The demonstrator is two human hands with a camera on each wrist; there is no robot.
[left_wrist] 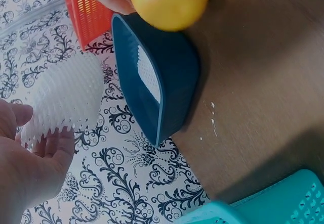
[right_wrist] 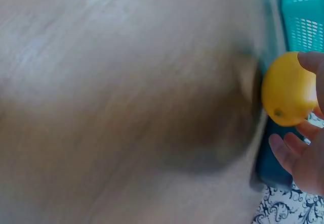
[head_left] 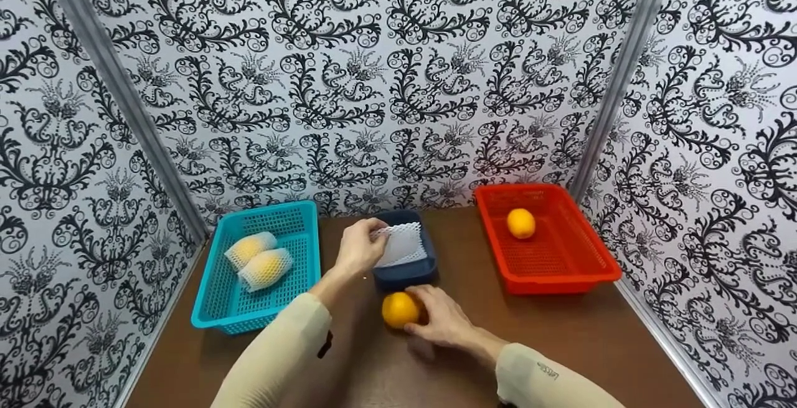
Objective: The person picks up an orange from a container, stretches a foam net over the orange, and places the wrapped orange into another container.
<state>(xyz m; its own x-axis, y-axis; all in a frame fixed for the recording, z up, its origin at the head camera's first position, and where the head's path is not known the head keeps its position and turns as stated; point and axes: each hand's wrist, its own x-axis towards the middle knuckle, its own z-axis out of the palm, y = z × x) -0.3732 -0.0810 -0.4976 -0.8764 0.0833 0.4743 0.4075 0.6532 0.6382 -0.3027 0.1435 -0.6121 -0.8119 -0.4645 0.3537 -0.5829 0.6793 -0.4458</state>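
Observation:
My left hand (head_left: 361, 247) pinches the edge of a white foam net sleeve (left_wrist: 66, 95), raised over a small navy basket (head_left: 406, 278). More white netting (left_wrist: 148, 75) lies inside that basket in the left wrist view. Just in front of the basket, my right hand (head_left: 442, 317) grips an orange (head_left: 400, 310) from its right side. In the right wrist view the thumb and fingers curve about the orange (right_wrist: 287, 90), and its small stem mark shows.
At the left, a turquoise basket (head_left: 212, 283) holds two net-wrapped fruits (head_left: 266, 269). A red basket (head_left: 548, 265) at the right holds one bare orange (head_left: 520, 223). Patterned walls (head_left: 348, 84) stand behind and beside the brown table (head_left: 461, 252).

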